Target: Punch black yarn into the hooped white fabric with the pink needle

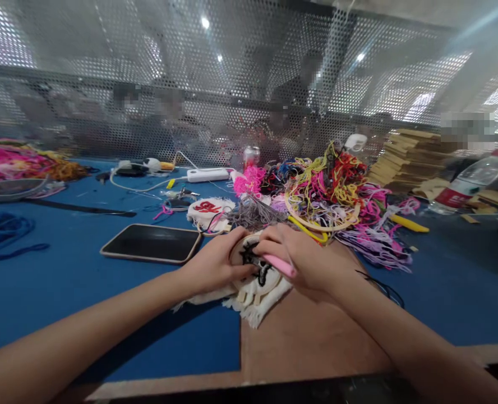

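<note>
Low in the middle lies an embroidery hoop (236, 252) with cream cloth (255, 314) stretched in it, its frayed edge hanging out below. Black and grey yarn stitching (262, 274) covers part of the cloth. My left hand (217, 261) grips the hoop from the left, thumb over its front. In my right hand (293, 249) is a punch needle (280, 265) with a pink handle, its tip over the stitching and hidden by my fingers. Just left of my left hand, a phone (152, 242) lies dark. Behind the hoop sits a white piece with red stitching (209, 207).
Tangled yarn (316, 179), a wooden hoop ring (291, 202) and a yellow tool (409, 223) lie behind and right. Further back are a power strip (208, 175), a can (251, 155), a plastic bottle (470, 179) and stacked cardboard (413, 154). A perforated metal screen (215, 123) closes off the back.
</note>
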A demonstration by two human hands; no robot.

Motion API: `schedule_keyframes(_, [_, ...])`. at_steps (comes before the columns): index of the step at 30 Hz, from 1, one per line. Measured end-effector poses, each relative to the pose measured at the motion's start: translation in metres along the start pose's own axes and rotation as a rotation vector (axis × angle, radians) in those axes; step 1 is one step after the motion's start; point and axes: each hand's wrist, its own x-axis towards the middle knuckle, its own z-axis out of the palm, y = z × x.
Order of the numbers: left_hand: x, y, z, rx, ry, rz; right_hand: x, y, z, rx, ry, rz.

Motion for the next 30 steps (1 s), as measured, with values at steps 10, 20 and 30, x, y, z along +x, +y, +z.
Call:
schedule_keyframes(10, [0.002, -0.007, -0.001, -0.027, 0.014, -0.027, 0.001, -0.003, 0.006, 0.297, 0.261, 0.177])
schedule_keyframes(20, [0.003, -0.010, 0.001, -0.122, -0.011, -0.015, 0.000, 0.009, 0.016, 0.456, 0.406, 0.220])
schedule_keyframes(30, [0.003, -0.010, 0.001, -0.126, -0.024, -0.011, -0.001, 0.009, 0.015, 0.413, 0.394, 0.211])
